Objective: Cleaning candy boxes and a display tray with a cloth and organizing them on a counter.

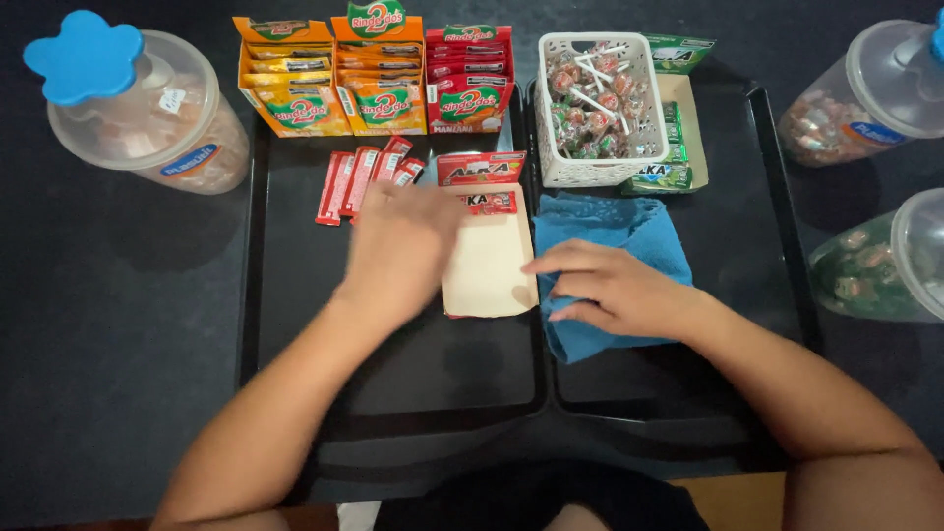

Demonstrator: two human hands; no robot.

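In the head view, the left hand (pixel 398 251), blurred, lies flat over the left edge of an open red carton (pixel 487 258) on the left black tray (pixel 295 324); whether its fingers grip anything cannot be told. The right hand (pixel 615 290) rests with loosely spread fingers on a blue cloth (pixel 629 231), fingertips touching the carton's right edge, red stick packets (pixel 359 182) just beyond the left hand.

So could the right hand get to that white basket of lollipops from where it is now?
Probably yes. The right hand lies flat on the blue cloth, and the white basket stands just beyond that cloth on the same black tray. Nothing stands between them, and the basket's top is open.
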